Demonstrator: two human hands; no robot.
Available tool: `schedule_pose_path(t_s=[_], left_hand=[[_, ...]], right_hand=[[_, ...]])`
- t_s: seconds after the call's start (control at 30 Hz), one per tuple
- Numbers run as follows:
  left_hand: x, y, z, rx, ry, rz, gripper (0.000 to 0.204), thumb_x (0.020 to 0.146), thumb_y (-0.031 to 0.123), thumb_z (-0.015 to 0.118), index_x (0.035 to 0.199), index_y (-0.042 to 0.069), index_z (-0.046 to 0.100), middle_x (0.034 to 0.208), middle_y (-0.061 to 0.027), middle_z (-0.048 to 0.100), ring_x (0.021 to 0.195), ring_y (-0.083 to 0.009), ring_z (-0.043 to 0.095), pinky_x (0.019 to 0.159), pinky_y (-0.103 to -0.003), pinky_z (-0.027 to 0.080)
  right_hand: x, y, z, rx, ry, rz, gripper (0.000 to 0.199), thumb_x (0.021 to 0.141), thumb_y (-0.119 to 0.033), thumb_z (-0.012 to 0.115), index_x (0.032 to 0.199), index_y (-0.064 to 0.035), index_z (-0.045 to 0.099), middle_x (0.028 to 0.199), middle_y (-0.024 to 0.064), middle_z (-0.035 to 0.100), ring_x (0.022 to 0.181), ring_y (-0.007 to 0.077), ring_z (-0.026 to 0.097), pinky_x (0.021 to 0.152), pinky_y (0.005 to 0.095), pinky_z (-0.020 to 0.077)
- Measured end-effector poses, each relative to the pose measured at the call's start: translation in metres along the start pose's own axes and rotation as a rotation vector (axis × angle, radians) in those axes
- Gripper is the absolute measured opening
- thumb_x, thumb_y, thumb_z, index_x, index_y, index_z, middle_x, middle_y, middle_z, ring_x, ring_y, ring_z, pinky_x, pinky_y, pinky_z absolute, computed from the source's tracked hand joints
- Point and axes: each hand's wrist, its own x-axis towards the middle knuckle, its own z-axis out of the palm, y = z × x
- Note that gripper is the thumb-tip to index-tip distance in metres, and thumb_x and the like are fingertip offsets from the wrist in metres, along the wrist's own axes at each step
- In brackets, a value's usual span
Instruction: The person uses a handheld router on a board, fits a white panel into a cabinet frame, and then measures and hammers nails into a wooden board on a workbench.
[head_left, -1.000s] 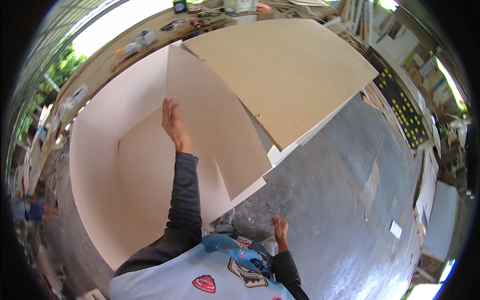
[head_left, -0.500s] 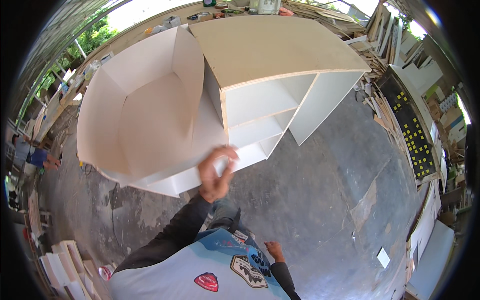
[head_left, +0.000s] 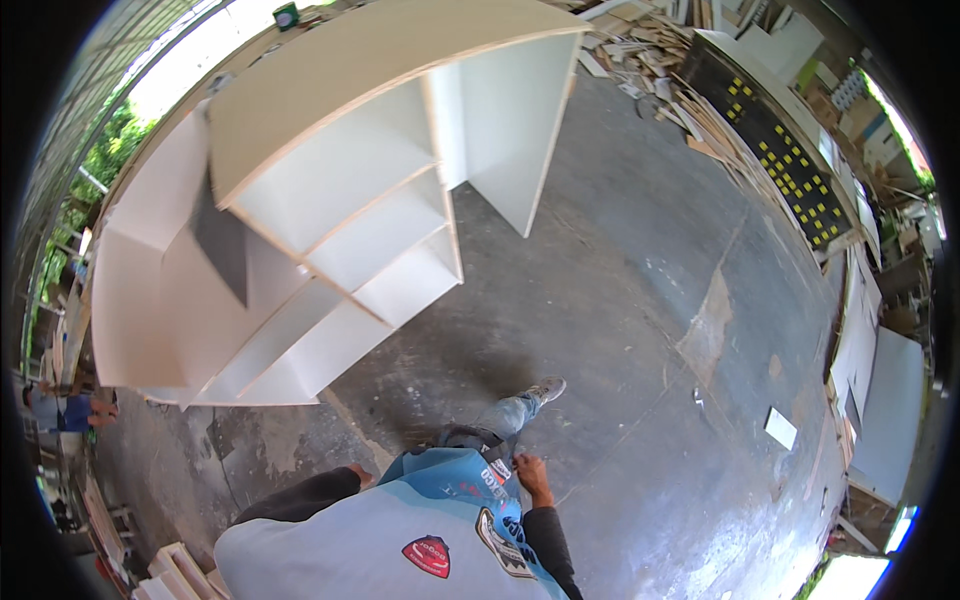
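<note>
Head view: looking straight down on a workshop floor, person's own torso at the bottom middle of the frame.
Main thing: big white shelf cabinet (head_left: 340, 210), filling the upper left and top centre of the frame, standing on the grey concrete floor (head_left: 620, 300).
Which way it faces: open front looks toward the lower right, so you can see right into the compartments; solid top panel runs along the upper edge.
Long axis: runs diagonally, from the lower left of the frame up to the top centre. Fisheye bends the edges, so the curve isn't real.
Left hand (head_left: 358, 474): lower middle, tucked by the person's hip, only a sliver showing behind the sleeve, so can't tell if it's open or closed. Holding nothing I can see.
Right hand (head_left: 532, 472): lower middle, hanging by the jeans, fingers loosely curled, empty as far as I can see.
Hands vs cabinet: both well apart from it, nobody's touching it.
Step in hand: my guess, a stand-back-and-look moment, person is off the cabinet with one shoe (head_left: 545, 388) out toward the centre of the frame.
Next move calls for: probably walking back up to it and getting both hands on a panel edge. It's bulky, so a grip near the ends of that long axis would steady it best.
Around: scrap board pile (head_left: 700, 90) upper right, loose white panels (head_left: 880, 400) along the right rim, small white offcut (head_left: 780, 428) on the floor right of centre.
</note>
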Motion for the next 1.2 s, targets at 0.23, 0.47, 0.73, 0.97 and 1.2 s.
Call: schedule_pose_path(t_s=[0.23,0.47,0.73,0.97,1.2], left_hand=[[0.12,0.251,-0.138,0.194,0.331,0.246,0.05,0.079,0.05,0.061,0.093,0.004,0.074,0.099,-0.0228,0.07,0.095,-0.0404,0.067,0.081,-0.05,0.053],[0.119,0.698,-0.291,-0.288,0.372,0.755,0.041,0.088,0.034,0.062,0.117,0.007,0.067,0.11,-0.016,0.07,0.102,-0.0333,0.066,0.089,-0.043,0.051],[0.074,0.968,-0.225,-0.29,-0.201,1.041,0.035,0.095,0.023,0.062,0.123,0.002,0.061,0.077,-0.0022,0.061,0.064,-0.0093,0.057,0.059,-0.026,0.051],[0.132,0.997,-0.135,0.702,-0.345,0.819,0.022,0.09,0.026,0.062,0.077,0.008,0.06,0.064,-0.0058,0.06,0.054,-0.021,0.059,0.048,-0.037,0.048],[0.067,1.095,-0.06,0.695,-0.367,0.609,0.022,0.089,0.026,0.063,0.08,0.006,0.063,0.065,-0.0063,0.06,0.055,-0.0217,0.06,0.049,-0.037,0.049]], right_hand=[[-0.018,0.101,-0.055,0.028,-0.144,0.054,0.044,0.094,-0.044,0.054,0.107,-0.0056,0.071,0.106,0.0221,0.069,0.099,0.0406,0.065,0.087,0.0465,0.0495],[0.023,0.165,-0.174,0.145,0.005,0.254,0.062,0.096,-0.057,0.046,0.118,-0.0025,0.066,0.124,0.0249,0.062,0.116,0.0405,0.058,0.098,0.0462,0.0445],[0.045,0.156,-0.308,0.326,0.234,0.485,0.068,0.093,-0.06,0.047,0.124,-0.0015,0.063,0.131,0.0214,0.059,0.122,0.0386,0.055,0.102,0.0449,0.0424],[0.035,0.241,-0.445,0.602,0.598,0.566,0.053,0.083,-0.048,0.064,0.109,-0.0024,0.071,0.108,0.0217,0.069,0.106,0.0383,0.065,0.092,0.0464,0.0494],[-0.01,0.331,-0.549,0.487,0.76,0.766,0.043,0.08,-0.038,0.067,0.097,0.0008,0.072,0.099,0.0241,0.07,0.096,0.0422,0.067,0.082,0.0476,0.0533]])
